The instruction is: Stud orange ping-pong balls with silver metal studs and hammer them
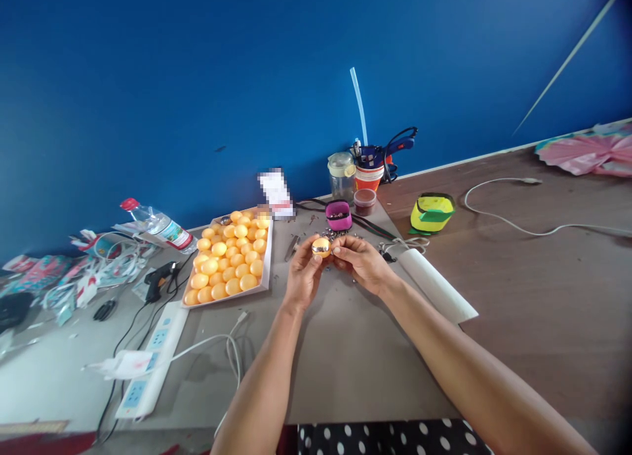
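Above the middle of the table, my left hand is closed around an orange ping-pong ball with a dark, shiny marking across its front. My right hand is closed in a pinch, thumb and forefinger at the ball's right edge. Whatever may lie between those right fingertips is too small to make out. Just beyond my hands, small metal bits lie scattered by a magenta fabric ring that holds more of them. To the left, a shallow box is filled with many similar orange balls.
Left of the box lie a tilted plastic bottle, a black glue gun and a white power strip with cables. A jar, a tool-filled tub and a yellow-green band stand toward the back. A white roll lies right.
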### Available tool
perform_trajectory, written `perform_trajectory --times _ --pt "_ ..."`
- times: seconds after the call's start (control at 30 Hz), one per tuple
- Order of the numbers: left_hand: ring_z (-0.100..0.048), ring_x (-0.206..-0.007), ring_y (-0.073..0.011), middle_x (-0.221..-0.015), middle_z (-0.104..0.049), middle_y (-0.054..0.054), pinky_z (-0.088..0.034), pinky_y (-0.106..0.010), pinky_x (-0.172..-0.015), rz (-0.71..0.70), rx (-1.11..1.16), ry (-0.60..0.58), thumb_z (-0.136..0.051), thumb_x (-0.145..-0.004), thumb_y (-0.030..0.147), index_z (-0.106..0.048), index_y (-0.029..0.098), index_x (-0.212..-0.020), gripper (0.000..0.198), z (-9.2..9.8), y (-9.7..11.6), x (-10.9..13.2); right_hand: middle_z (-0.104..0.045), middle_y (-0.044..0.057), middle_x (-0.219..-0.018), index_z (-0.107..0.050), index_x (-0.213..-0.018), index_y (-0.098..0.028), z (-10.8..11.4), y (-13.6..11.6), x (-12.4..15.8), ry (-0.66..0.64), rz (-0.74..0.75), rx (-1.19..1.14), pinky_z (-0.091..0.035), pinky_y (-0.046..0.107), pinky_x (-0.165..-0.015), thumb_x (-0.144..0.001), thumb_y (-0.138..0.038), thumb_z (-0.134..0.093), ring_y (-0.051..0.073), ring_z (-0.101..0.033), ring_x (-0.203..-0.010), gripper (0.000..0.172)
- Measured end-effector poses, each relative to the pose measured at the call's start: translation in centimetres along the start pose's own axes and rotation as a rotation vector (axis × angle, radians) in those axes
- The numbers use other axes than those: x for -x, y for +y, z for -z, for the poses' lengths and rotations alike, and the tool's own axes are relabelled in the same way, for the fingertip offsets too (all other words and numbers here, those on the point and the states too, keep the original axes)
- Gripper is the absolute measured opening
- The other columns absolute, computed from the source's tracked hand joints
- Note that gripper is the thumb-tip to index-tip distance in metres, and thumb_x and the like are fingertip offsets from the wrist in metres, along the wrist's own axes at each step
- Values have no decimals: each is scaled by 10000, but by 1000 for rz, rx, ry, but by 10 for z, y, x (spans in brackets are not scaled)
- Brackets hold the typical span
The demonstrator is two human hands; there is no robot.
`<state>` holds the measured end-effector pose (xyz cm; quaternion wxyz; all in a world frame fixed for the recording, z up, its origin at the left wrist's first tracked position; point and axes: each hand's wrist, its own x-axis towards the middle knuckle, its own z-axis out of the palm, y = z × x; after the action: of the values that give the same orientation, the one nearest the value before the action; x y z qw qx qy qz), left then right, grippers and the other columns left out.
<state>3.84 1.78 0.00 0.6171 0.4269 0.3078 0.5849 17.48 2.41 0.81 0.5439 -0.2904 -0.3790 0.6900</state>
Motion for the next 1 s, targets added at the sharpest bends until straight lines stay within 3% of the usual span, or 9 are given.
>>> perform_trajectory --times 0.43,0.83,1.0 --pt "-563 -1015 -191 -1130 -604 -48 -428 -361 -910 -51 -126 38 -663 -727 294 -582 251 -1104 388 4 -10 1 -511 -45 -624 -549 -702 -177 1 1 -1 53 40 61 -321 228 -532 -625 -340 -709 68 -411 -527 241" --pt "-561 -1034 -225 -1143 -606 -76 -433 -372 -915 -78 -278 100 -675 -708 359 -586 218 -1123 447 6 -12 1 -500 -61 -578 -503 -703 -179 5 6 -3 59 70 102 -304 219 -509 -661 -317 -693 62 -393 -497 238" --pt "-551 -1051 -213 -1165 -592 -63 -412 -358 -938 -68 -279 71 -664 -731 313 -586 233 -1126 411 5 -13 4 -464 -73 -530 -491 -685 -182 5 8 -4 85 58 110 -292 217 -498 -645 -305 -705 63 -383 -482 250"
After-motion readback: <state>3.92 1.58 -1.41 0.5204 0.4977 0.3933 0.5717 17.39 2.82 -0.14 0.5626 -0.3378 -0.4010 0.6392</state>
